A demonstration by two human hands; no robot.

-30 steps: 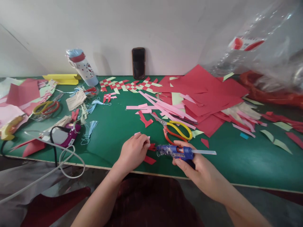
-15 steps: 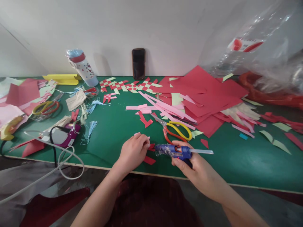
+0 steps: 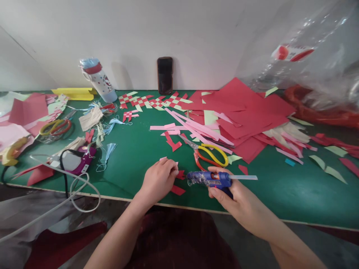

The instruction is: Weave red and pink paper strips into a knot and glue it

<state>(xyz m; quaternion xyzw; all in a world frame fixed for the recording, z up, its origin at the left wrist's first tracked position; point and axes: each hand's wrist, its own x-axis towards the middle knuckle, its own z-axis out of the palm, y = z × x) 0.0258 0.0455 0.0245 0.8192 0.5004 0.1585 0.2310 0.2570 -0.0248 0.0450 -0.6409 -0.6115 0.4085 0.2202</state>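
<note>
In my right hand [image 3: 224, 192] is a blue hot glue gun [image 3: 211, 179], its nozzle pointing left and a pale glue stick [image 3: 245, 177] jutting from its back. My left hand [image 3: 162, 177] is closed on red paper strips [image 3: 181, 174] at the table's front, with bits of pink paper showing behind the knuckles. The fingers cover most of that piece. A loose red strip [image 3: 178, 190] lies just below the fingertips. The nozzle sits a little to the right of the strips, apart from them. Scissors [image 3: 210, 155] with yellow and orange handles lie behind the glue gun.
Pink strips [image 3: 196, 129] and red sheets [image 3: 238, 101] spread behind. Woven paper pieces [image 3: 157, 101] line the back, below a standing phone [image 3: 165, 75]. To the left are a bottle [image 3: 99, 80], tassels [image 3: 109, 151], a purple device [image 3: 82, 160] and a white cable [image 3: 84, 183].
The glue gun in my right hand has shifted slightly to the right, so its nozzle is farther from the red strips. My left hand has hardly moved.
</note>
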